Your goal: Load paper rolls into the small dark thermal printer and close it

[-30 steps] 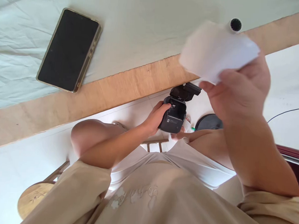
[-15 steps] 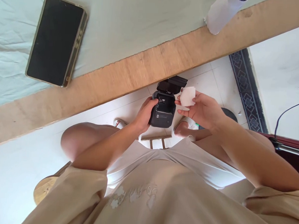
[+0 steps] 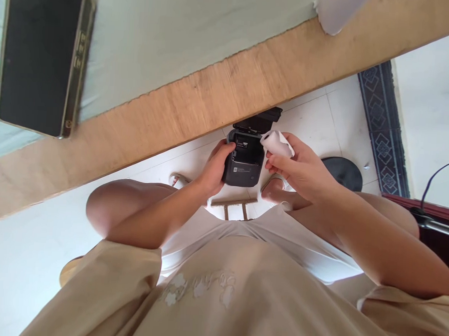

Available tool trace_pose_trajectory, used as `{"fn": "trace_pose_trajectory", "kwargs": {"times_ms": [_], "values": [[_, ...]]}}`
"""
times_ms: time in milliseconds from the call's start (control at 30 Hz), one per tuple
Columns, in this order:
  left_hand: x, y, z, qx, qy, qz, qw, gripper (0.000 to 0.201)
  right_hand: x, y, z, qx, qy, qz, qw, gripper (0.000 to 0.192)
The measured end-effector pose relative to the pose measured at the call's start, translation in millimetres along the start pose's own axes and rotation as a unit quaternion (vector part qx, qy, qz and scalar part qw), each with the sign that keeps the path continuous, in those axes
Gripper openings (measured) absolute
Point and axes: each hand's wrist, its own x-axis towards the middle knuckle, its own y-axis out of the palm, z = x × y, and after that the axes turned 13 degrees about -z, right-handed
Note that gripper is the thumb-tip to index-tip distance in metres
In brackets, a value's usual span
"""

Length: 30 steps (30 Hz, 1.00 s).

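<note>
Black mini printer [image 3: 244, 161] w/ lid open sits in left hand [image 3: 214, 168] grip below the wooden surface [image 3: 198, 99] edge, right hand [image 3: 303, 169] pinching white paper roll [image 3: 276, 143] just beside the bay, roll not yet seated, lid unclosed.

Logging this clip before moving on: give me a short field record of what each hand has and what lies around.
left hand: left hand grips the small black printer by its side
printer lid: open, tilted up
right hand: right hand holds a white paper roll next to the open compartment
table: wooden edge above the hands
on table: dark phone, face up, far left
</note>
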Motion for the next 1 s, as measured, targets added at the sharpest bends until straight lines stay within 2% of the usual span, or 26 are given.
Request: {"fn": "trace_pose_trajectory", "kwargs": {"times_ms": [67,133,233,300,400,533,667,733,800,900,1000], "values": [[1,4.1,1,0.007,0.017,0.011,1.0,0.034,-2,1,0,-0.086,-0.055,-0.012,0.995,0.039],[0,8.1,1,0.011,0.032,0.018,0.999,0.033,-3,2,0,-0.162,-0.164,-0.013,0.973,0.034],[-2,12.8,2,0.013,0.035,0.018,0.999,0.031,0,1,-5,-0.256,-0.346,-0.041,0.902,0.031],[-4,14.6,3,0.022,0.036,0.018,0.999,0.03,4,0,-11,-0.316,-0.402,-0.081,0.856,0.028],[-6,15.4,4,0.039,0.055,0.028,0.997,0.03,10,1,-19,-0.373,-0.434,-0.138,0.809,0.024],[-8,15.5,5,0.044,0.065,0.046,0.996,0.033,13,3,-26,-0.413,-0.456,-0.172,0.77,0.02],[-8,15.7,5,0.03,0.062,0.042,0.997,0.031,14,1,-28,-0.427,-0.472,-0.133,0.759,0.022],[-7,15.5,5,0.025,0.065,0.04,0.997,0.031,16,-1,-27,-0.411,-0.488,-0.108,0.762,0.017],[-7,15.0,6,0.02,0.067,0.04,0.997,0.032,17,-1,-25,-0.39,-0.51,-0.102,0.76,0.021],[-7,14.0,5,-0.002,0.051,0.045,0.998,0.038,12,1,-20,-0.358,-0.549,-0.119,0.746,0.024],[-7,13.2,1,-0.013,0.024,0.046,0.999,0.048,-1,5,-16,-0.324,-0.597,-0.09,0.729,0.017]]}}
